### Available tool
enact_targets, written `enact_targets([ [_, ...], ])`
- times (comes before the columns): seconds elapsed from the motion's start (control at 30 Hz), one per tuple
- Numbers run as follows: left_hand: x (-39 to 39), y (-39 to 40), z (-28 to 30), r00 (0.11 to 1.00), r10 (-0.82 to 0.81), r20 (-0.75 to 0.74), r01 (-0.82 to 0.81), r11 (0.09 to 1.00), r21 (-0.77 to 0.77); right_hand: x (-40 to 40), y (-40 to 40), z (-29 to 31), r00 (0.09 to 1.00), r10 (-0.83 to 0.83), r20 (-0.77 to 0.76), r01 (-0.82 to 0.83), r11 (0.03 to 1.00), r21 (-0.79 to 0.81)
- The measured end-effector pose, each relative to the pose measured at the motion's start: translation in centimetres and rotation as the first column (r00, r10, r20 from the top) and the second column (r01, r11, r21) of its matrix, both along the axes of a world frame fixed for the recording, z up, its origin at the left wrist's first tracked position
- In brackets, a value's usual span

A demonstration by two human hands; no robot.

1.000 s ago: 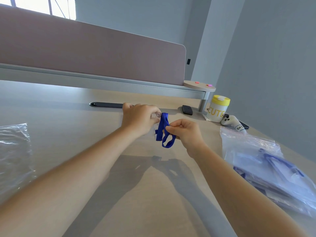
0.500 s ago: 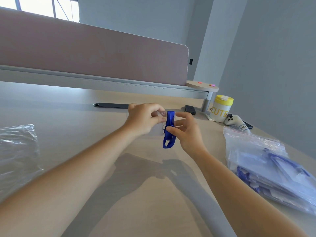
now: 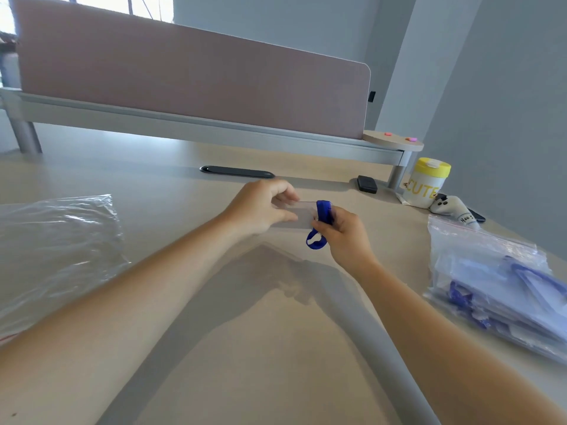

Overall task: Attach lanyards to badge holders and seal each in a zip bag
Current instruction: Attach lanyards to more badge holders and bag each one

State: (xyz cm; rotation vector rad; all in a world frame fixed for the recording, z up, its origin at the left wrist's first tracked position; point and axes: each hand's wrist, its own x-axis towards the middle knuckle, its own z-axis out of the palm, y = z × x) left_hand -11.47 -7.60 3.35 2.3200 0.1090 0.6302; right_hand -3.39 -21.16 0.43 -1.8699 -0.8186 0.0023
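A clear badge holder (image 3: 302,213) is held above the desk in the middle of the view. My left hand (image 3: 260,208) pinches its left end between thumb and fingers. My right hand (image 3: 345,233) grips a blue lanyard (image 3: 320,223) bunched at the holder's right end; a loop of it hangs below my fingers. Zip bags (image 3: 503,286) holding blue lanyards and badge holders lie stacked at the right. Clear empty bags (image 3: 52,250) lie at the left.
The light wooden desk (image 3: 245,348) runs back to a pink divider panel (image 3: 190,78). At the far right stand a white tub with a yellow lid (image 3: 425,184), a white controller (image 3: 451,208) and a small black box (image 3: 366,184). A black cable slot (image 3: 236,172) sits behind my hands.
My hands have moved slightly apart, so more of the clear holder shows between them. The lanyard now sits bunched at the holder's right end under my right fingers.
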Motion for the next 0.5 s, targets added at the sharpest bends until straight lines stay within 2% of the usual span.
enact_targets([
  [0.1,-3.2,1.6,-0.3,0.990,0.094,-0.101,-0.088,0.994,0.068,-1.4,0.8,0.0,0.999,0.044,0.029,-0.043,0.999,-0.004],
  [0.23,-9.0,4.4,-0.9,0.965,0.226,-0.131,-0.214,0.972,0.095,-4.6,2.9,-0.1,0.990,0.126,0.061,-0.127,0.992,0.008],
  [0.43,-18.7,7.6,-3.1,0.884,0.412,-0.219,-0.408,0.911,0.068,-10.2,6.6,-1.3,0.958,0.279,0.066,-0.280,0.960,0.012],
  [0.5,-21.2,8.1,-4.0,0.855,0.447,-0.263,-0.430,0.894,0.122,-11.7,7.4,-1.7,0.947,0.310,0.081,-0.311,0.950,0.001],
])
